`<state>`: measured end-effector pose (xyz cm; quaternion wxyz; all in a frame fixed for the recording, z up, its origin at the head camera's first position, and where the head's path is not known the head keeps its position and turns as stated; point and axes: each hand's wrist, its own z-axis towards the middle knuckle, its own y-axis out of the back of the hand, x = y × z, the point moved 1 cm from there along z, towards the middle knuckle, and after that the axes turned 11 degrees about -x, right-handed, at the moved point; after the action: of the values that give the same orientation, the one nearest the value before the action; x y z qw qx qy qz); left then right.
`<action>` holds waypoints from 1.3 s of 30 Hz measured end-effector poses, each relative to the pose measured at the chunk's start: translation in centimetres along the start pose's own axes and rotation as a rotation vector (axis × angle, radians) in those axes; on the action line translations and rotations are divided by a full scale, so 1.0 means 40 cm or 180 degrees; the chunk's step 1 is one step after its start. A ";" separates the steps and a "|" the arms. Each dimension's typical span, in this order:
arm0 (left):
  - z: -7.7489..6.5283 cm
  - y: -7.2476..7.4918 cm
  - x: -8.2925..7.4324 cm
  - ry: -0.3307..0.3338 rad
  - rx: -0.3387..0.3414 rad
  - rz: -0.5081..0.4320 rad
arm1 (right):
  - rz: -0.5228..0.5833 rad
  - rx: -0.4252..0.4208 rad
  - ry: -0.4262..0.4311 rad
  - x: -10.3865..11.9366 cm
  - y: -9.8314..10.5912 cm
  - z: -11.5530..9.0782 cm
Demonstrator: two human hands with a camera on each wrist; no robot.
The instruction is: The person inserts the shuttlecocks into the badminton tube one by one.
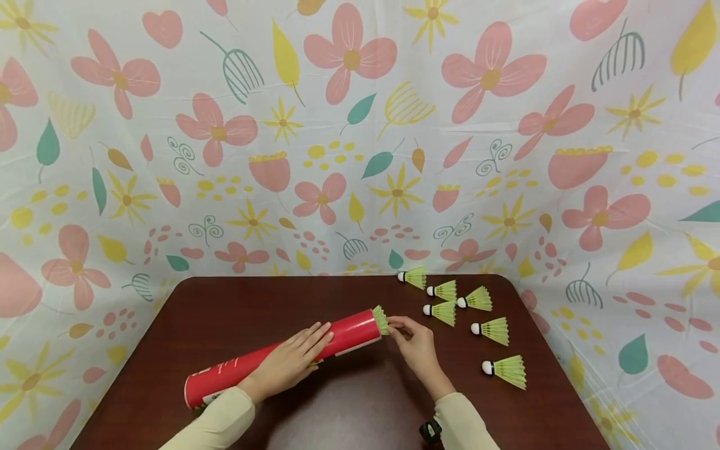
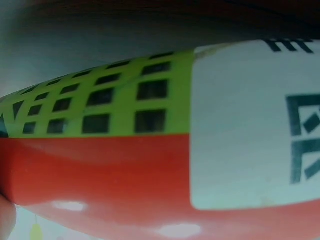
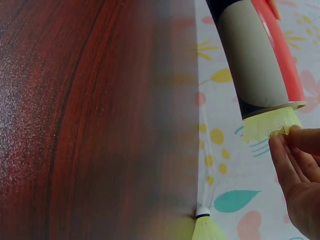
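Observation:
A red shuttlecock tube slants up to the right over the brown table, its open end toward my right hand. My left hand grips the tube around its middle from above. From the open end stick out the yellow-green feathers of a shuttlecock; its head is hidden inside. My right hand pinches the feather edge between thumb and fingers, also seen in the right wrist view. The left wrist view is filled by the tube's side, with a white label and a green checked band.
Several loose yellow-green shuttlecocks with white heads lie on the table's right side, the nearest shuttlecock to the right of my right hand. The brown table ends at a flower-print cloth behind and beside it.

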<state>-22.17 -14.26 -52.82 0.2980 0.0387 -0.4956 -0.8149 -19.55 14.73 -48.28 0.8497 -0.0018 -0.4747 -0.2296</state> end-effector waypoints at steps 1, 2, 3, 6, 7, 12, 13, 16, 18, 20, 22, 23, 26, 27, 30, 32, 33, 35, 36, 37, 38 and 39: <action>0.000 -0.001 0.000 -0.0010 -0.0010 0.0005 | -0.0017 -0.0007 -0.0015 0.000 -0.001 -0.001; 0.001 -0.002 0.000 -0.0017 -0.0018 0.0004 | -0.0025 -0.0015 -0.0025 0.000 -0.002 -0.001; 0.001 -0.004 0.000 -0.0021 -0.0024 0.0004 | -0.0036 -0.0005 0.0036 -0.008 -0.004 -0.003; 0.004 -0.008 -0.001 -0.0039 -0.0062 0.0016 | -0.0059 0.0007 0.0038 -0.008 -0.007 -0.006; 0.004 -0.009 -0.001 -0.0044 -0.0072 0.0015 | -0.0053 0.0008 0.0054 -0.008 -0.009 -0.007; 0.007 -0.006 -0.002 -0.0052 -0.0088 0.0035 | 0.0032 -0.0024 0.0150 -0.025 -0.022 -0.011; 0.008 -0.005 -0.002 -0.0044 -0.0077 0.0035 | 0.0037 -0.0035 0.0189 -0.037 -0.026 -0.012; 0.008 -0.005 -0.002 -0.0035 -0.0060 0.0034 | 0.0008 -0.0045 0.0241 -0.075 -0.036 -0.013; 0.009 -0.004 -0.002 -0.0029 -0.0066 0.0025 | -0.0009 -0.0032 0.0246 -0.093 -0.039 -0.013; 0.009 -0.005 -0.003 -0.0035 -0.0084 0.0007 | -0.0018 0.0003 0.0261 -0.099 -0.040 -0.014; 0.009 -0.005 -0.004 -0.0039 -0.0095 0.0002 | -0.0014 0.0034 0.0286 -0.100 -0.040 -0.014; 0.009 -0.005 -0.004 -0.0036 -0.0092 0.0002 | -0.0015 0.0052 0.0301 -0.099 -0.040 -0.015; 0.007 -0.005 -0.005 -0.0031 -0.0080 -0.0001 | 0.0002 0.0070 0.0342 -0.098 -0.040 -0.017; 0.007 -0.004 -0.006 -0.0028 -0.0074 -0.0005 | 0.0014 0.0070 0.0363 -0.097 -0.040 -0.017; 0.007 0.000 -0.006 -0.0021 -0.0063 -0.0010 | 0.0103 0.0077 0.0427 -0.098 -0.041 -0.017; 0.008 0.004 -0.005 -0.0020 -0.0049 0.0000 | 0.0157 0.0104 0.0446 -0.097 -0.039 -0.017; 0.008 0.006 -0.005 -0.0022 -0.0043 0.0006 | 0.0156 0.0133 0.0441 -0.098 -0.038 -0.017; 0.007 0.007 -0.004 -0.0019 -0.0037 0.0021 | 0.0149 0.0182 0.0425 -0.089 -0.032 -0.015; 0.007 0.006 -0.003 -0.0019 -0.0034 0.0019 | 0.0147 0.0204 0.0427 -0.092 -0.028 -0.014; 0.006 0.005 0.000 -0.0021 -0.0043 0.0022 | 0.0133 0.0222 0.0430 -0.094 -0.023 -0.012; 0.006 0.005 0.001 -0.0019 -0.0056 0.0024 | 0.0083 0.0236 0.0451 -0.096 -0.018 -0.008; 0.006 0.005 0.003 -0.0018 -0.0072 0.0026 | 0.0058 0.0245 0.0458 -0.101 -0.012 -0.004</action>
<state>-22.26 -14.22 -52.50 0.3004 0.0310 -0.4873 -0.8193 -21.39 15.84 -51.72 0.8831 0.0431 -0.4209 -0.2029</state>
